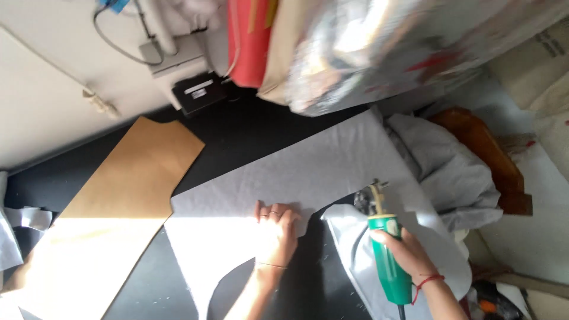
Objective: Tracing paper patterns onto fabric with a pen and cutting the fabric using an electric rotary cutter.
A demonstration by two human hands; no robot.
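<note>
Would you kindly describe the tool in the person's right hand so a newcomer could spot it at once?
Start at the black table and find the pale grey fabric spread across it. At the fabric's cut edge, the right hand grips a handheld electric fabric cutter. Its bright green body and metal cutting head set it apart from the grey cloth around it.

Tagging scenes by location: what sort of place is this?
Likely a garment cutting workshop: grey fabric spread on a black table, a brown paper pattern beside it, and a green electric cutter in the right hand.
</note>
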